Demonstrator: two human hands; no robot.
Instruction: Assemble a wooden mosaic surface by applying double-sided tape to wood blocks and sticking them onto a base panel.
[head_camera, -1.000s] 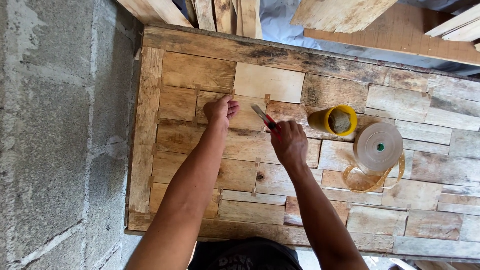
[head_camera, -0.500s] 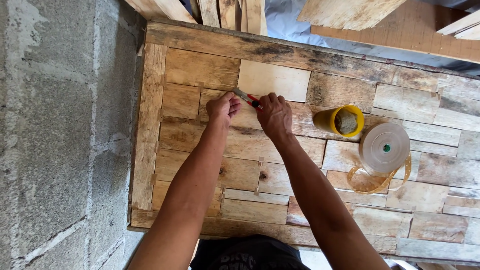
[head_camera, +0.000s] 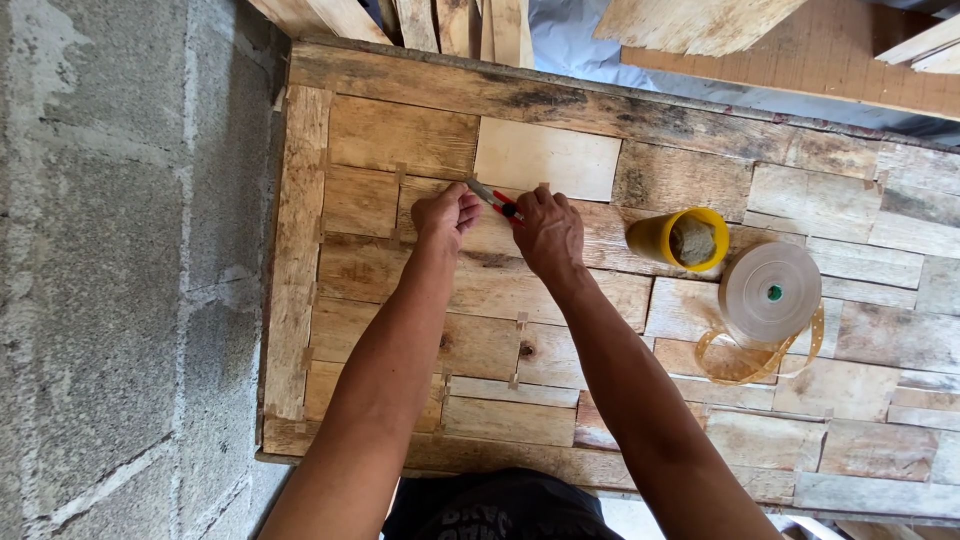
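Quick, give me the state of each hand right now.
Left hand: curled shut, pinching the tip of the cutter blade against the veneer panel.
Right hand: closed on the red-handled cutter.

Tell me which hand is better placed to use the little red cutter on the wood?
Probably the right hand: it already holds the red cutter, blade angled onto the veneer sheet. The left hand rests closed beside the blade tip, seemingly steadying.

pkg/labels: I see no labels, signs, screens | nearest to packaging: yellow round tub (head_camera: 683, 238) open, right of centre on worktop (head_camera: 400, 135) | tan tape roll (head_camera: 769, 293) lying flat just beside it
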